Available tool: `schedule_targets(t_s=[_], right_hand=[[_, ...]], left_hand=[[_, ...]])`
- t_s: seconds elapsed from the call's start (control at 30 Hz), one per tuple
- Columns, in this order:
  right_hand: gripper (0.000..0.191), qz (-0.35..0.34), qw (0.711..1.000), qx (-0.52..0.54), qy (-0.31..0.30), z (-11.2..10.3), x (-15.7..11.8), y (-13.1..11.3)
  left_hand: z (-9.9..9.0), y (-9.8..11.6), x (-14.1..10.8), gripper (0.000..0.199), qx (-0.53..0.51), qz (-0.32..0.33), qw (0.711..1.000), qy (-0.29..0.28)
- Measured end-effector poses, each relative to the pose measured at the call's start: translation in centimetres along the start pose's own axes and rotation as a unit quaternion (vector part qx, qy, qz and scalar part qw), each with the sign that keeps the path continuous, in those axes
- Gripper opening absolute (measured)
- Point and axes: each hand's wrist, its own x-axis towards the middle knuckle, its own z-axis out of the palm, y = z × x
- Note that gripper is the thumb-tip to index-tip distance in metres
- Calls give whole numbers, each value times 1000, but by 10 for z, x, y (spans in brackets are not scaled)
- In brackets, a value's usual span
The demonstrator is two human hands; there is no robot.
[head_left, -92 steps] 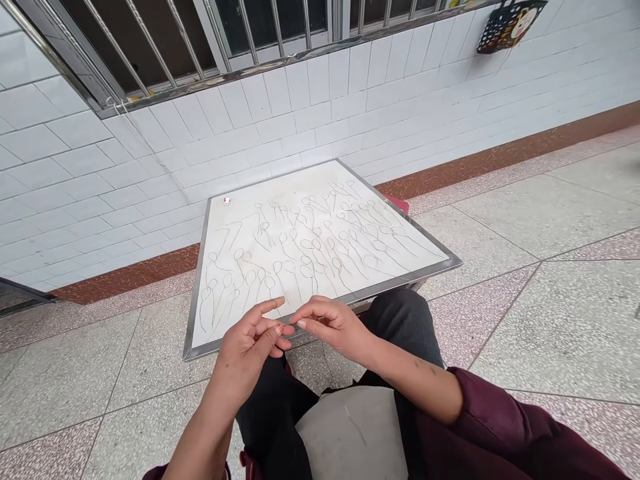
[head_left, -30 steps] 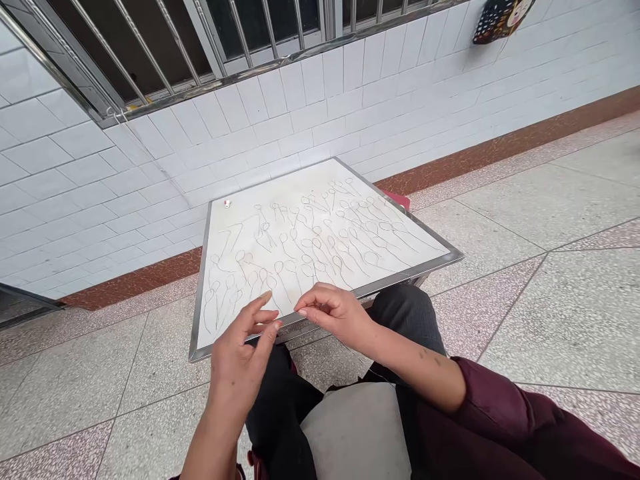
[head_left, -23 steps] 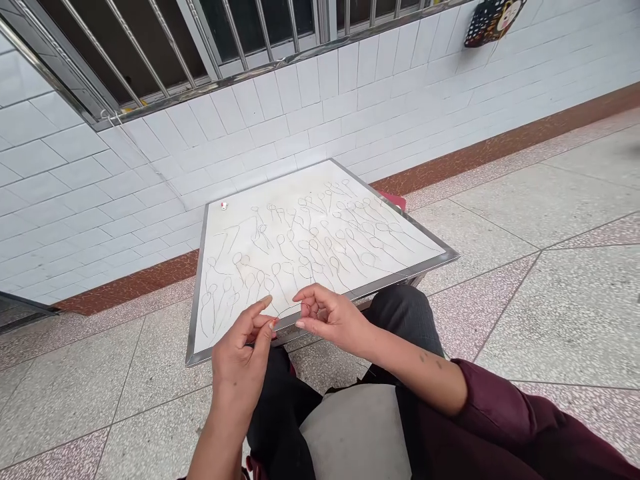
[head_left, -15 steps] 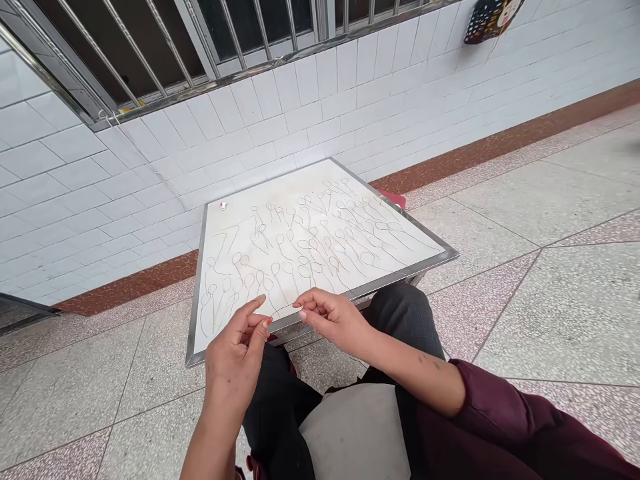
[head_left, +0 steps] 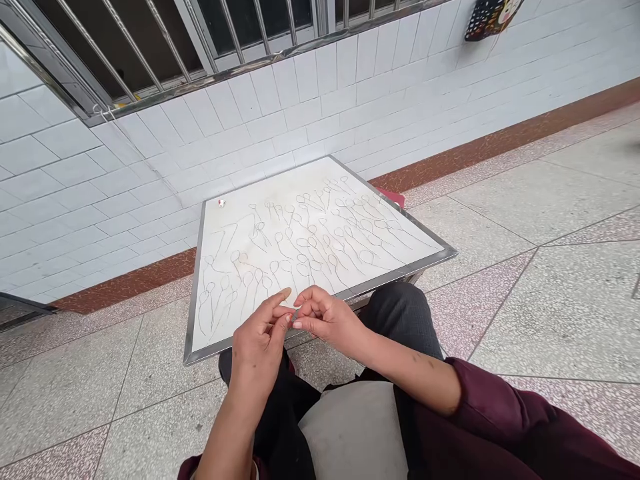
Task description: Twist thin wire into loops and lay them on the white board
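My left hand and my right hand meet fingertip to fingertip over the near edge of a white table with a grey metal rim. Both hands are closed in a pinch. What lies between the fingertips is too small and hidden to make out. Several thin dark wire pieces, each with a loop at one end and a long tail, lie spread over the tabletop beyond my hands.
A small white and red object sits at the table's far left corner. Behind the table stands a tiled wall with a barred window. A patterned bag hangs at upper right. My knee is under the near edge.
My left hand has moved right, up to my right hand, which stays almost in place. The thin wire that spanned the gap between them no longer shows.
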Motion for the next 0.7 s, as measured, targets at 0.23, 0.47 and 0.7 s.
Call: schedule_targets(t_s=[0.23, 0.47, 0.7], right_hand=[[27, 54, 994, 40, -87, -9, 1, -7], [33, 81, 980, 89, -160, -9, -1, -3], [29, 5, 988, 54, -147, -6, 1, 15]], left_hand=[[-8, 2, 8, 39, -16, -34, 999, 26], [-14, -2, 19, 44, -113, -76, 990, 22], [-21, 2, 21, 43, -145, -103, 984, 5]])
